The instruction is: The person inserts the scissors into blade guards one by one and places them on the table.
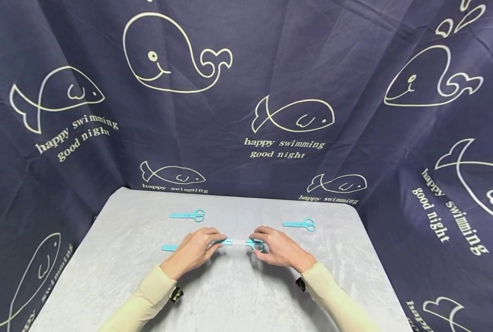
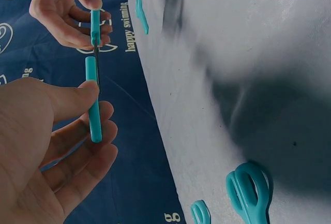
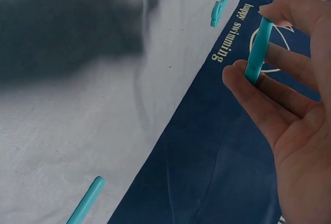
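Observation:
My left hand (image 1: 194, 249) pinches a turquoise blade cover (image 2: 94, 118) between thumb and fingers. Opposite it, my right hand (image 1: 278, 246) grips the turquoise handles (image 1: 258, 246) of a pair of scissors. Between the hands a stretch of bare metal blade (image 1: 239, 242) shows, its tip end still inside the cover. Scissors and cover lie in one line, held above the table. Fingers of the right hand hide part of the handles. Near the left wrist, another turquoise cover end (image 1: 169, 247) pokes out from behind the hand.
Covered turquoise scissors (image 1: 188, 215) lie at the back left of the pale grey table (image 1: 333, 286), and another pair of scissors (image 1: 302, 224) at the back right. A dark blue curtain (image 1: 238, 115) with whale and fish drawings surrounds the table's back and sides.

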A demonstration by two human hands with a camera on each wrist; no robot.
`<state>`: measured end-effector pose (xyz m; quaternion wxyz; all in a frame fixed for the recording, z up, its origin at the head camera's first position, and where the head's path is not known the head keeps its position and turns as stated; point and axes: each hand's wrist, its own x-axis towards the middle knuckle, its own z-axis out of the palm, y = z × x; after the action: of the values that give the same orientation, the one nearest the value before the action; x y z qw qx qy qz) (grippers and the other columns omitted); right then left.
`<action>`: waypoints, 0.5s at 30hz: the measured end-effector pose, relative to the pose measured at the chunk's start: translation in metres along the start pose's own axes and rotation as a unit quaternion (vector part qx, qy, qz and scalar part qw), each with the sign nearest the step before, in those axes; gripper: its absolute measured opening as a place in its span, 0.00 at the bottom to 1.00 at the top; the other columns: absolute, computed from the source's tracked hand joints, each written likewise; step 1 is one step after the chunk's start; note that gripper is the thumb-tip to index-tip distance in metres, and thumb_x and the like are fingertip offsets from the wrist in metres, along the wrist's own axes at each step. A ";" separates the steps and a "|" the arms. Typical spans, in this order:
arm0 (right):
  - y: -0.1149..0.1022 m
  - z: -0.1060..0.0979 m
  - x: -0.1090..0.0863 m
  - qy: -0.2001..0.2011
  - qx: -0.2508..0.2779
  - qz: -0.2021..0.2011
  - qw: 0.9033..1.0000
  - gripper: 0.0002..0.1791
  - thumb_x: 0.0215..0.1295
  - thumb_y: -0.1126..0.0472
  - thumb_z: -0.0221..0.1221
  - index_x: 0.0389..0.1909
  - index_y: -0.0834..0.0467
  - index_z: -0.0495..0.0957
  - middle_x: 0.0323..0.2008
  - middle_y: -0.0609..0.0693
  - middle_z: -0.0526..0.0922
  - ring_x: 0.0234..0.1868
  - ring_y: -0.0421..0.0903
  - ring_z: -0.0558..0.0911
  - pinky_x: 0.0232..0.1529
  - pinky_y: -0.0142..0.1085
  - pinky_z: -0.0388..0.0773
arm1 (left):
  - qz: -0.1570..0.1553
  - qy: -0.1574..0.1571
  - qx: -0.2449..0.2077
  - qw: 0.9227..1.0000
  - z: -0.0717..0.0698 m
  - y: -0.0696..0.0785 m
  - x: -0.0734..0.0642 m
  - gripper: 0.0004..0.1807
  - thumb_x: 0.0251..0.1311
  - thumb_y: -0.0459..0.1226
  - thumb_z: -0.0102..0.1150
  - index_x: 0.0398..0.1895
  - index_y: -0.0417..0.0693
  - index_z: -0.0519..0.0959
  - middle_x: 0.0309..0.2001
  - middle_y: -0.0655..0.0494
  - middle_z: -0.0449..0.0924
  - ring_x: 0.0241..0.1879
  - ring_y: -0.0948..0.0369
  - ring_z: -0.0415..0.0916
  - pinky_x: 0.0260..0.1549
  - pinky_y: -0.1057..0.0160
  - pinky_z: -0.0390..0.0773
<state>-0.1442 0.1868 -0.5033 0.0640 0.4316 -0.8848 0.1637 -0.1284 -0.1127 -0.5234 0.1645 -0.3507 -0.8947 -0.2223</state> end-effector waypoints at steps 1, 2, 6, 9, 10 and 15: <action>0.000 0.000 0.000 0.000 0.000 -0.001 1.000 0.17 0.59 0.51 0.63 0.48 0.54 0.82 0.44 0.46 0.79 0.41 0.38 0.78 0.43 0.35 0.80 | 0.001 0.000 -0.001 1.000 0.000 0.000 0.000 0.14 0.58 0.40 0.69 0.48 0.58 0.85 0.42 0.66 0.81 0.41 0.65 0.79 0.37 0.61 0.82; 0.000 0.000 0.000 0.000 0.000 -0.001 1.000 0.17 0.59 0.51 0.63 0.47 0.54 0.82 0.44 0.46 0.79 0.41 0.39 0.78 0.43 0.35 0.80 | 0.003 0.001 -0.001 1.000 0.001 0.001 0.000 0.14 0.58 0.40 0.69 0.48 0.58 0.85 0.42 0.66 0.81 0.41 0.65 0.79 0.37 0.61 0.82; -0.001 -0.001 0.000 0.002 0.004 -0.003 1.000 0.17 0.59 0.51 0.63 0.47 0.54 0.82 0.43 0.45 0.78 0.40 0.38 0.77 0.43 0.35 0.79 | 0.007 0.001 0.001 1.000 0.002 0.001 0.001 0.14 0.58 0.40 0.69 0.48 0.58 0.85 0.42 0.67 0.81 0.40 0.66 0.79 0.36 0.62 0.82; -0.002 -0.001 0.001 0.003 0.005 -0.002 1.000 0.16 0.60 0.51 0.63 0.47 0.53 0.82 0.44 0.45 0.78 0.40 0.38 0.77 0.43 0.35 0.79 | 0.008 0.001 0.003 1.000 0.003 0.002 0.001 0.14 0.58 0.40 0.69 0.48 0.59 0.85 0.42 0.67 0.81 0.41 0.66 0.79 0.37 0.62 0.82; -0.003 -0.001 0.001 0.003 0.004 -0.002 1.000 0.16 0.60 0.52 0.63 0.47 0.53 0.82 0.44 0.45 0.78 0.40 0.38 0.77 0.43 0.35 0.79 | 0.007 0.001 0.004 1.000 0.004 0.002 0.002 0.14 0.58 0.40 0.69 0.48 0.59 0.85 0.42 0.67 0.81 0.41 0.66 0.79 0.37 0.62 0.82; -0.003 -0.002 0.001 0.001 0.002 -0.003 1.000 0.17 0.60 0.51 0.62 0.47 0.53 0.82 0.44 0.45 0.78 0.40 0.38 0.77 0.42 0.35 0.79 | 0.003 -0.004 0.004 1.000 0.004 0.003 0.003 0.13 0.59 0.41 0.68 0.48 0.60 0.85 0.43 0.68 0.81 0.42 0.66 0.79 0.38 0.62 0.82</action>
<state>-0.1424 0.1846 -0.5006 0.0647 0.4341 -0.8830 0.1663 -0.1290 -0.1064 -0.5246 0.1628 -0.3536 -0.8952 -0.2169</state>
